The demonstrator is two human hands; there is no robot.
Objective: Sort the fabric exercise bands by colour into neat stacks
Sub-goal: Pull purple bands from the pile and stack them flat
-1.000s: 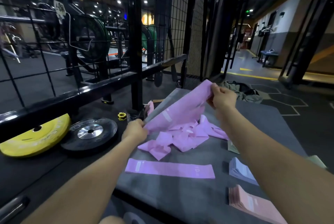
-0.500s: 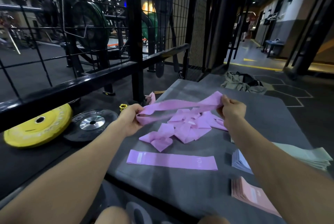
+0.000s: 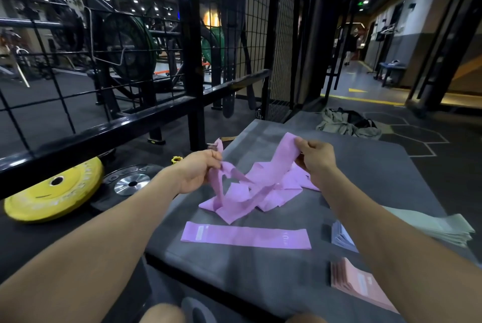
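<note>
A loose heap of lilac fabric bands (image 3: pixel 263 192) lies mid-way up the grey mat (image 3: pixel 378 166). My left hand (image 3: pixel 198 171) pinches one end of a lilac band (image 3: pixel 220 187) that hangs down as a slack loop. My right hand (image 3: pixel 315 158) grips another lilac end (image 3: pixel 284 150) raised above the heap; I cannot tell whether both ends belong to one band. One lilac band (image 3: pixel 245 235) lies flat in front of the heap. At the right sit a pink stack (image 3: pixel 357 286), a pale blue stack (image 3: pixel 341 236) and a mint green stack (image 3: pixel 433 226), partly hidden by my right forearm.
A yellow weight plate (image 3: pixel 52 192) and a black plate (image 3: pixel 130 181) lie on the floor left of the mat, below a black rail (image 3: pixel 104 132) and wire cage. A bundle of clothing (image 3: pixel 347 124) lies beyond the mat's far edge.
The band stretched taut between my hands has gone slack and now droops into the heap. My hands have drawn slightly apart from the pile and the view has tilted up a little.
</note>
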